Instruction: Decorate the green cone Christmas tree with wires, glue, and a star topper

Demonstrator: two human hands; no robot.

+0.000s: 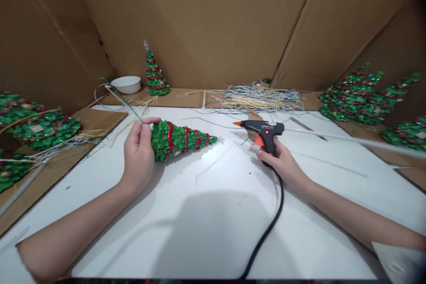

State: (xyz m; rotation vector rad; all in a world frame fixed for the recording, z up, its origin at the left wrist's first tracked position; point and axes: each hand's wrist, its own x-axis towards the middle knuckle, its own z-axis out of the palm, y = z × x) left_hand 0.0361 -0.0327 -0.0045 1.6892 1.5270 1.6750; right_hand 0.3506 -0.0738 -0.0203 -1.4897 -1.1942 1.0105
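Beyond the left hand [138,151] and the right hand [284,166], big brown cardboard walls [199,22] are standing. Under the hands, a white tabletop [213,177] is spreading out. Far off to the right of the right hand, a bunch of green trees [356,93] is sitting. Straight past that hand, a messy pile of wires [259,97] is lying, so plenty of wires are waiting unused. At the left hand, the held tree [181,140] is lying on its side, and the closed fingers are gripping its wide bottom. It is already wearing its red trim [170,140], so most of it is looking finished. The right hand is curling around the handle of a black glue gun [258,126]. Its orange nozzle [237,123] is pointing toward the left hand, but it is not touching the tree. Out of the left hand's fingers, a thin green wire [128,106] is poking up. That bit is seeming left to do, but I cannot tell whether it is joining the tree yet.
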